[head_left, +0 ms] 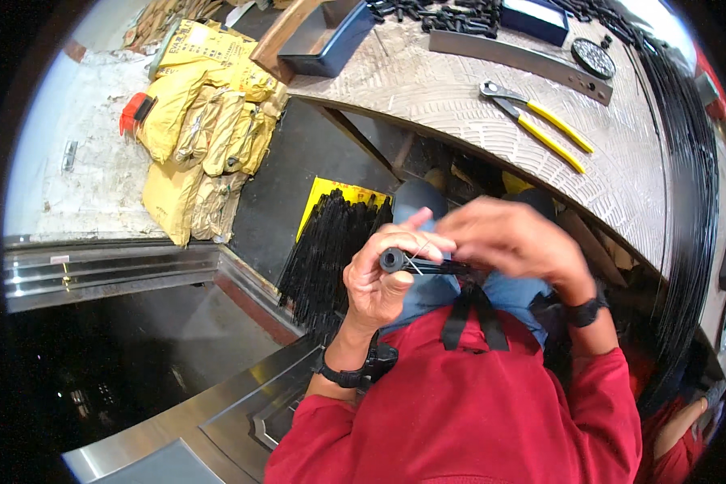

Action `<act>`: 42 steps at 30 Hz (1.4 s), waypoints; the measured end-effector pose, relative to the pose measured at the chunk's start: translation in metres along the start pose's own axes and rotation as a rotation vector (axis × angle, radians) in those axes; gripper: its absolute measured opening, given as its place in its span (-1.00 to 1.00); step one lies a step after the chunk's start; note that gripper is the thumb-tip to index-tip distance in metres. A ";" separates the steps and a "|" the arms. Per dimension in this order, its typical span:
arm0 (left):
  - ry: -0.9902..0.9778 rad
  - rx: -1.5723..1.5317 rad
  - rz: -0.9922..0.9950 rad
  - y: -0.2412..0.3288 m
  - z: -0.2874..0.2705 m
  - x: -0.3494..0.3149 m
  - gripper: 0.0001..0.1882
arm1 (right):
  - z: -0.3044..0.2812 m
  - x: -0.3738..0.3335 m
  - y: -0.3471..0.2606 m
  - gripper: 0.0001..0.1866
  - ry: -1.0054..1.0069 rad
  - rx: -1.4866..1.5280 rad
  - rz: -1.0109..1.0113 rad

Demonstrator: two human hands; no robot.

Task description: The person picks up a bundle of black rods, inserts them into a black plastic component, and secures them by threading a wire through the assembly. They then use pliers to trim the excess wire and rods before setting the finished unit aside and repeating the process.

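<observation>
In front of my lap, my left hand (379, 278) is closed around a slim black rod-like piece (436, 267) with a round, hollow-looking end pointing left. A thin pale strand crosses the piece close to that end. My right hand (512, 238) is over the piece's other end, smeared by motion, so its fingers cannot be made out. Just left of my hands, a large bundle of black sticks (331, 250) lies partly over a yellow sheet (319, 200).
Yellow-handled cutting pliers (540, 129) and a flat metal bar (524, 66) lie on the bench. Further back are a blue tray (331, 44) and black parts (460, 18). Yellow bags (210, 113) are stacked left; long black strands (686, 202) hang right, near another person's arm (679, 427).
</observation>
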State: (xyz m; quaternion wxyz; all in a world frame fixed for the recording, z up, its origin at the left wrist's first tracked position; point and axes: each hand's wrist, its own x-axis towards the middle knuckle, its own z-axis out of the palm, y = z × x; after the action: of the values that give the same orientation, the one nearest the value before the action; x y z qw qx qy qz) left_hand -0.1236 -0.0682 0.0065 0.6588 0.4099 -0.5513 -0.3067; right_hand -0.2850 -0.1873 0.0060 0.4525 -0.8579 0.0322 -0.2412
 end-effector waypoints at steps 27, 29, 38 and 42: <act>-0.022 0.022 -0.054 -0.003 -0.003 -0.013 -0.48 | 0.027 0.022 -0.066 -0.49 0.417 -0.102 0.150; 0.014 0.041 -0.028 -0.003 0.000 -0.013 -0.50 | 0.030 0.022 -0.065 -0.48 0.440 -0.138 0.094; 0.223 0.312 0.019 0.003 0.016 -0.010 -0.58 | 0.045 0.018 -0.068 -0.76 0.521 -0.456 -0.011; 0.204 0.280 -0.061 0.003 0.016 -0.008 -0.54 | 0.034 0.024 -0.065 -0.76 0.514 -0.427 -0.030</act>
State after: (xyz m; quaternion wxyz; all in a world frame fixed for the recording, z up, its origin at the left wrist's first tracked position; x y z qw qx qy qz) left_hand -0.1411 -0.0634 0.0061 0.6382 0.5431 -0.5062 -0.2038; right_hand -0.2591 -0.1297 0.0510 0.2358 -0.8448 0.1827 -0.4442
